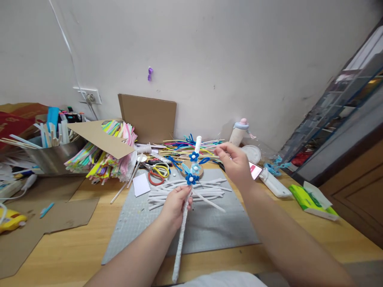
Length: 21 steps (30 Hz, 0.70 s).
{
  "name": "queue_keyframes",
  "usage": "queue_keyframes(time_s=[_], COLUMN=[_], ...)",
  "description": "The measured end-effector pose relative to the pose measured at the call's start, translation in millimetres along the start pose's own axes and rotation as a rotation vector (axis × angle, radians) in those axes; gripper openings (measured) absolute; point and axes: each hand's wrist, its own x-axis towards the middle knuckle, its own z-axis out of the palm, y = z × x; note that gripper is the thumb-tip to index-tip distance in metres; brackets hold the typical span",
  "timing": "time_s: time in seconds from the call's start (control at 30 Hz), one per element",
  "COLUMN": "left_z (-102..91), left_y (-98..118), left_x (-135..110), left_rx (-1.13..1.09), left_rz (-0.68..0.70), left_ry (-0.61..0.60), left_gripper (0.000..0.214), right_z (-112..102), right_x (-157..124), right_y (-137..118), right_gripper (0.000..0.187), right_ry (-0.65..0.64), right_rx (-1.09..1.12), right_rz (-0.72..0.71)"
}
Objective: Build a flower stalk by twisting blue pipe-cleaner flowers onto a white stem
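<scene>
Left hand (pixel 176 205) has its fingers closed around a white wrapped stick (pixel 180 247), gripping it just below the flowers; stick is held at a slant above the grey cutting mat (pixel 221 239), top end away from the person, lower end towards the lap. Upper part carries a dark blue upper flower (pixel 194 156), a light blue flower (pixel 196 168) in the middle and a dark blue lower flower (pixel 192 179), plus a dark blue loop (pixel 204 160) sticking out right. Right hand (pixel 235 159) is raised right of the flowers, apart from the stick, thumb and fingertips pinched together; cannot tell if anything thin sits between them. White fuzzy stems (pixel 160 195) lie on the mat behind the left hand, red-handled scissors (pixel 156 178) near them, phone (pixel 255 170) partly behind the right hand
</scene>
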Motion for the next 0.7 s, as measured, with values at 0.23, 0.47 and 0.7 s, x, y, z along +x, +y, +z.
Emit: queue_keyframes(time_s=[0.23,0.47,0.7], left_z=[-4.8,-3.6,4.5], left_y=[5,-10,-20], left_x=[8,9,2], left_rx=[-0.031,0.018,0.084], left_rz=[0.061,-0.024,-0.027], left_ry=[0.014,0.014,0.026], left_gripper=[0.022,0.021,0.024], right_z=[48,59,54], right_x=[-57,-71,-72], right_y=[49,55,54], right_gripper=[0.030,0.027,0.027], right_ry=[-0.231,-0.125,-0.102], right_rx=[0.716,0.829,0.837], right_rz=[0.665,0.714,0.704])
